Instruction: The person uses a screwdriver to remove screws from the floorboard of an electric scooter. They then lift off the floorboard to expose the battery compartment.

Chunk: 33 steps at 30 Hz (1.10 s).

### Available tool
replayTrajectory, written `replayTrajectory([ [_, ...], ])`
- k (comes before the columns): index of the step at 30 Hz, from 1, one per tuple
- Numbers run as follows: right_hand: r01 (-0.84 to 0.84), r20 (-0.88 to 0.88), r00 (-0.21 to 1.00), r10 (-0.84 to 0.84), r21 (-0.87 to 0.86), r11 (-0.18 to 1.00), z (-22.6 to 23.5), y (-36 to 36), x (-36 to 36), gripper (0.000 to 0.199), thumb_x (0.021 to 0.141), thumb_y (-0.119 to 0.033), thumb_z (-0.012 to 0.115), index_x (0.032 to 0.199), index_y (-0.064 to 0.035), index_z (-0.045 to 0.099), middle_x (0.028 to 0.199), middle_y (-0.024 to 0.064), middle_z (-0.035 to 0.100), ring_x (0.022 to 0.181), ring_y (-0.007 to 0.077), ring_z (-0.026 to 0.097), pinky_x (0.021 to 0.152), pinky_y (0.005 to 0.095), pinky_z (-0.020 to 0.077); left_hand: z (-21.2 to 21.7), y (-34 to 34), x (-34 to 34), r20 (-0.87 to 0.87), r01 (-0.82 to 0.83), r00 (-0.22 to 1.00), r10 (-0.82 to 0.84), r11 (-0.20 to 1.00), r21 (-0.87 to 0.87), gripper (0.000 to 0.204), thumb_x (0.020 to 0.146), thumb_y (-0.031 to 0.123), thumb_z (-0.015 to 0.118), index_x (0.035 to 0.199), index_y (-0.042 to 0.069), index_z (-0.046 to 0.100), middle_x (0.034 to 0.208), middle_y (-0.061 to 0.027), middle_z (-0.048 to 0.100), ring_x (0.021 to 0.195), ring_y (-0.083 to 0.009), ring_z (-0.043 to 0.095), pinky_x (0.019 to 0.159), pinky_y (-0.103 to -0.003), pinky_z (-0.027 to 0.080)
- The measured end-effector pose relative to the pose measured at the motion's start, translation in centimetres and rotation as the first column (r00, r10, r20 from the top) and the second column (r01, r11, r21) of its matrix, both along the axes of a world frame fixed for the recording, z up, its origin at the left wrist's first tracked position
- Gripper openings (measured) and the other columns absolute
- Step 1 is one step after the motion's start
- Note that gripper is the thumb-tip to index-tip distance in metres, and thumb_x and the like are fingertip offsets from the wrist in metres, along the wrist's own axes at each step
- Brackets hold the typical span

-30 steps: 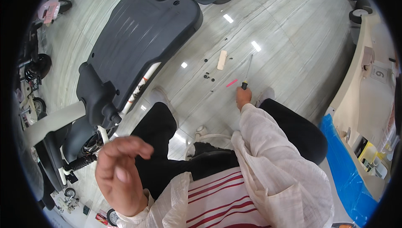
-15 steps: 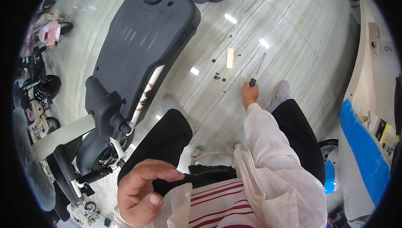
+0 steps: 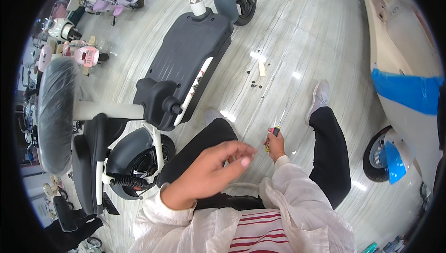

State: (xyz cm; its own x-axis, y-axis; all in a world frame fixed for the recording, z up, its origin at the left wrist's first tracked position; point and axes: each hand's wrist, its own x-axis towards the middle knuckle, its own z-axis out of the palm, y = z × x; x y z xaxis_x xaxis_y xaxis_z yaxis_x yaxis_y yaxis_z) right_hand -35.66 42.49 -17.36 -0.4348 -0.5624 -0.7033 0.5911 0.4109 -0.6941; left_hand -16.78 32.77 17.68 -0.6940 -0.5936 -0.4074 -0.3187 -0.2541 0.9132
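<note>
My right hand point(image 3: 276, 145) is wrapped round a screwdriver point(image 3: 277, 131) with a black and yellow handle. Its long thin shaft points away from me, over the floor between my feet. A bit of red and yellow also shows at the fingers; I cannot tell whether it belongs to the same tool. My left hand point(image 3: 209, 171) hovers above my left thigh, empty, with thumb and fingers apart and loosely curved. Beyond the hands, a cream rectangular piece point(image 3: 262, 68) lies on the floor with several small black parts point(image 3: 255, 85) around it.
At my left stands an electric scooter with a dark grey footboard point(image 3: 186, 50), a plastic-wrapped seat point(image 3: 58, 113) and a rear wheel point(image 3: 139, 160). A cream vehicle body with blue film point(image 3: 406, 90) and a wheel point(image 3: 377, 153) is at the right. Pink scooters point(image 3: 88, 56) stand farther left.
My right hand has drawn back toward me with the screwdriver. The left hand has moved up and to the right. The view has shifted, showing more of the scooter.
</note>
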Motion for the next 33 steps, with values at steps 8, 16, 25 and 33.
replayTrajectory([
  [8,-0.422,-0.363,0.879,0.310,-0.288,0.860,16.9,4.5,8.3,0.015,0.091,-0.017,0.053,0.097,-0.0030,0.052,0.071,-0.0004,0.050,0.059,0.0080,0.045,0.056,0.0261,0.0400,-5.3,4.7,1.3,0.179,-0.015,0.977,0.113,0.879,-0.476,0.058,0.091,0.035,0.056,0.132,-0.004,0.041,0.106,-0.0139,0.060,0.096,-0.0196,0.060,0.080,-0.030,0.049],
  [16,-0.691,-0.516,0.705,0.487,-0.345,0.635,30.8,10.9,16.5,0.033,0.089,-0.007,0.049,0.119,0.0050,0.044,0.103,0.0132,0.056,0.093,0.0208,0.054,0.082,0.0351,0.0438,-4.2,14.8,10.8,-0.586,-0.503,0.688,0.428,0.863,0.040,0.085,0.090,0.017,0.061,0.147,0.015,-0.002,0.139,-0.0184,0.033,0.119,-0.0249,0.047,0.094,-0.038,0.044],
  [25,-0.920,-0.939,0.337,0.061,-0.315,0.234,32.9,13.2,28.0,0.048,0.085,-0.015,0.056,0.125,0.0075,0.041,0.101,0.0207,0.046,0.095,0.0384,0.045,0.087,0.0421,0.0357,-0.7,25.2,19.2,-0.275,-0.732,0.659,0.700,0.681,-0.022,0.048,0.098,0.031,0.046,0.134,0.000,0.037,0.111,-0.0047,0.054,0.101,-0.0080,0.049,0.088,-0.021,0.041],
  [33,-0.956,-0.954,0.290,0.078,-0.285,0.071,34.9,14.2,30.3,0.066,0.080,-0.015,0.058,0.136,0.0075,0.031,0.105,0.0219,0.045,0.099,0.0390,0.044,0.092,0.0457,0.0315,-0.8,26.3,21.9,-0.483,-0.777,0.430,0.763,0.585,0.232,0.036,0.099,0.030,0.046,0.126,0.007,0.047,0.105,0.0008,0.055,0.094,-0.0064,0.050,0.082,-0.023,0.043],
])
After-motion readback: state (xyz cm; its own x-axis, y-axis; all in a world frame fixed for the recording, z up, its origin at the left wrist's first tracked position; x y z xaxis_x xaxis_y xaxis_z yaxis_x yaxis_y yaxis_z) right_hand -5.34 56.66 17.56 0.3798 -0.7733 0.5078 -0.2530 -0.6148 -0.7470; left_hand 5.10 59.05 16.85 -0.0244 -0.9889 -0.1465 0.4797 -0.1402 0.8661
